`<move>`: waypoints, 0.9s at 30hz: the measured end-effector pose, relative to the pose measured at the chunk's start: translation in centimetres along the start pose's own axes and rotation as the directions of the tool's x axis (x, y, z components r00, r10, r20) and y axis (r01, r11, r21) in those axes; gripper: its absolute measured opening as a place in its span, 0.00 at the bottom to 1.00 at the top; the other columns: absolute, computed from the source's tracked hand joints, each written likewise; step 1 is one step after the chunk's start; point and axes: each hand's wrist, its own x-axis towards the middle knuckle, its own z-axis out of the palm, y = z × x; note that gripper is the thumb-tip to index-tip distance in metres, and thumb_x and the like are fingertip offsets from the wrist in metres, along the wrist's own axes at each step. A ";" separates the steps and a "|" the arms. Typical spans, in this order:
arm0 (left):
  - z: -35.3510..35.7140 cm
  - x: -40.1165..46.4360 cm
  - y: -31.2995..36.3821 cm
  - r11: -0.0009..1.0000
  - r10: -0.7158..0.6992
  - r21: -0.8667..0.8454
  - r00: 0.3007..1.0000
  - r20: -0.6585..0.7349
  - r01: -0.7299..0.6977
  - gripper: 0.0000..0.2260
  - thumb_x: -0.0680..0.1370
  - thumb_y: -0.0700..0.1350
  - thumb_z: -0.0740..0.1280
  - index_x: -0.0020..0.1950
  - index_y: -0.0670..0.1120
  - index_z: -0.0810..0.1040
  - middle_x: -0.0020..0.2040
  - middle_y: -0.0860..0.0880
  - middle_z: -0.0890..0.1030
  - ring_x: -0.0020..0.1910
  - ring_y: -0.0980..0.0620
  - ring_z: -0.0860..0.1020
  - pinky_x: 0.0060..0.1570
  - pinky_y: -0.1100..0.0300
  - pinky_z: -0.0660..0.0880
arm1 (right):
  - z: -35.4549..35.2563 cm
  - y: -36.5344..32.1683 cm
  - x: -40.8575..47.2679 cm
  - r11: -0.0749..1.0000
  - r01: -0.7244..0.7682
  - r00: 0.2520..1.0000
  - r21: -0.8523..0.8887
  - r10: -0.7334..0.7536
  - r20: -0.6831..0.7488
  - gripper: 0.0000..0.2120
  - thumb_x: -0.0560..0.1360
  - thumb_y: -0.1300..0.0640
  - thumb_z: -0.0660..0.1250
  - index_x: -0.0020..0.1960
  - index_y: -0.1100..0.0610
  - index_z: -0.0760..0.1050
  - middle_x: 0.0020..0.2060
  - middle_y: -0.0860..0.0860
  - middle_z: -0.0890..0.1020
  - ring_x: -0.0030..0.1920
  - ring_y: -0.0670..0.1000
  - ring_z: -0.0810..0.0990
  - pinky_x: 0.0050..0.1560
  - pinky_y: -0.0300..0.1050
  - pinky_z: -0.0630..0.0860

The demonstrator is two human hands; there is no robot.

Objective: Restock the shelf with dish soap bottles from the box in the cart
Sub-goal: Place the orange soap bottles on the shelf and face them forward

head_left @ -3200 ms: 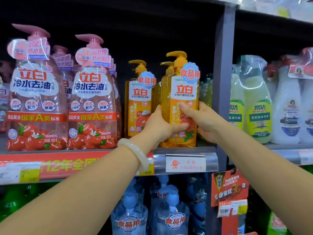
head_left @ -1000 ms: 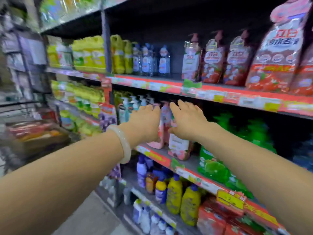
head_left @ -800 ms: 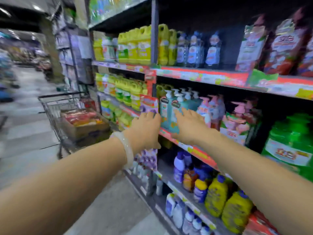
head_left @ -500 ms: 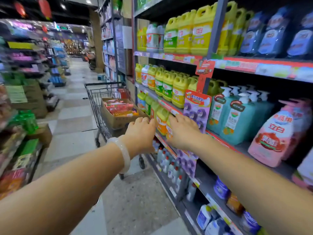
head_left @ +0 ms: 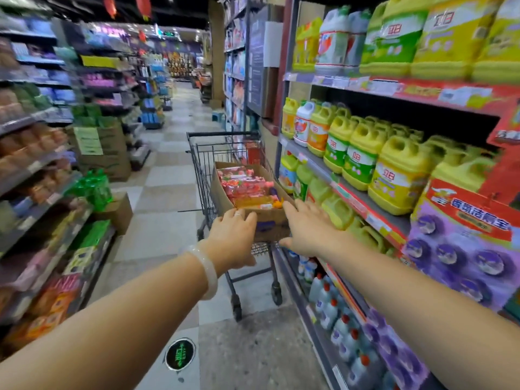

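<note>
Reaching toward the box (head_left: pixel 247 192) in the cart (head_left: pixel 222 153), the left hand (head_left: pixel 232 239) and right hand (head_left: pixel 306 228) spread their fingers, holding nothing. The dish soap bottles (head_left: pixel 244 185) lie flat inside; a hurried one-handed grab could let one slip.

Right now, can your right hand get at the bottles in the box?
Probably yes: the right hand is at the box's near edge, the bottles lie uncovered in its open top, nothing between.
</note>
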 end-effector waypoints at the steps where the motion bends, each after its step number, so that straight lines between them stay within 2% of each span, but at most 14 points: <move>1: 0.6 1.8 -1.1 1.000 -0.003 -0.007 1.000 0.008 0.003 0.35 0.67 0.57 0.74 0.68 0.48 0.64 0.67 0.46 0.69 0.66 0.44 0.67 0.64 0.48 0.69 | 0.5 -0.3 2.3 1.000 0.009 1.000 -0.002 -0.009 0.009 0.38 0.74 0.43 0.67 0.75 0.55 0.52 0.74 0.57 0.57 0.74 0.60 0.55 0.73 0.56 0.57; 8: 3.2 16.5 -9.2 0.998 0.066 -0.017 0.998 0.021 -0.065 0.40 0.66 0.59 0.74 0.71 0.47 0.61 0.68 0.45 0.67 0.68 0.43 0.65 0.67 0.46 0.67 | 2.6 -1.3 18.6 0.999 -0.037 0.999 0.011 0.037 0.025 0.41 0.75 0.42 0.65 0.77 0.54 0.47 0.76 0.56 0.53 0.76 0.59 0.52 0.74 0.56 0.54; 14: 5.1 27.8 -15.1 0.992 0.129 -0.004 0.987 0.094 -0.129 0.42 0.68 0.58 0.73 0.74 0.46 0.57 0.71 0.45 0.64 0.70 0.43 0.63 0.67 0.47 0.66 | 3.8 -1.0 30.4 0.993 -0.113 0.993 0.035 0.112 0.044 0.38 0.73 0.42 0.66 0.75 0.56 0.53 0.74 0.57 0.59 0.73 0.60 0.58 0.72 0.55 0.59; 22: 10.5 40.6 -17.6 0.980 0.197 -0.043 0.958 0.208 -0.192 0.39 0.71 0.59 0.71 0.75 0.48 0.57 0.72 0.45 0.64 0.71 0.42 0.62 0.68 0.46 0.64 | 8.7 2.0 42.0 0.973 -0.216 0.965 0.079 0.201 0.165 0.39 0.73 0.40 0.64 0.76 0.55 0.52 0.73 0.56 0.60 0.72 0.60 0.59 0.71 0.56 0.60; 27: 15.2 47.7 -17.3 0.972 0.232 -0.108 0.921 0.313 -0.208 0.38 0.73 0.60 0.67 0.75 0.47 0.55 0.72 0.44 0.63 0.70 0.42 0.62 0.69 0.46 0.63 | 13.7 4.9 48.8 0.938 -0.290 0.928 0.190 0.228 0.294 0.42 0.75 0.41 0.65 0.78 0.54 0.46 0.76 0.55 0.53 0.75 0.59 0.55 0.73 0.55 0.57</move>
